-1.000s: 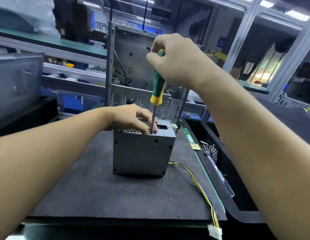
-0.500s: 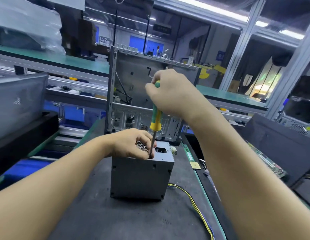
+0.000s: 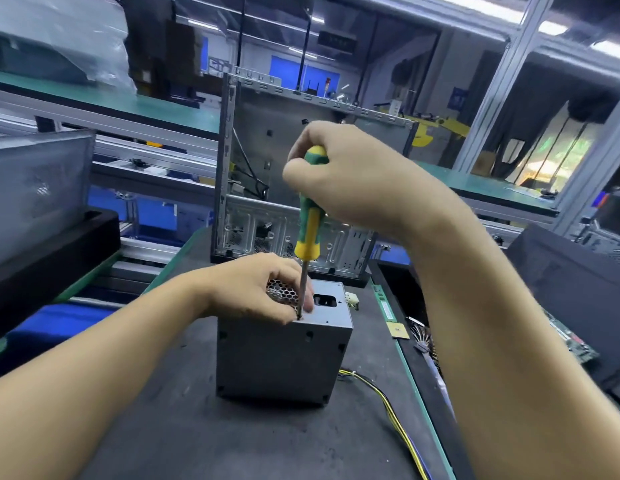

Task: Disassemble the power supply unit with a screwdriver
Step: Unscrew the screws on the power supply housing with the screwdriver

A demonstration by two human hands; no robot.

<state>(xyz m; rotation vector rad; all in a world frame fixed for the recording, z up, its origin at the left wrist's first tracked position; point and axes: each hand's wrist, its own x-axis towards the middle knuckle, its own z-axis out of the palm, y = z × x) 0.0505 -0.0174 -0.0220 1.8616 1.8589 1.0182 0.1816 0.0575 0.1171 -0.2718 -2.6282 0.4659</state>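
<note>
Gripping the screwdriver (image 3: 310,220) handle, the right hand (image 3: 350,178) holds it almost upright, tip down on the top face of the power supply unit (image 3: 280,362), near the unit's front edge. The left hand (image 3: 256,289), resting on that top face, pinches the shaft near the tip. A computer case (image 3: 301,161) stands just behind the unit.

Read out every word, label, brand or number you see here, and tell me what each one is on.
Nothing here can be read for certain.
On the blue wall sign: pale marks, too blurred to read.
On the dark hanging display: faint characters, too blurred to read.
On the green strip: white print, too small to read.
On the power supply unit and the screwdriver: no lettering visible.
</note>
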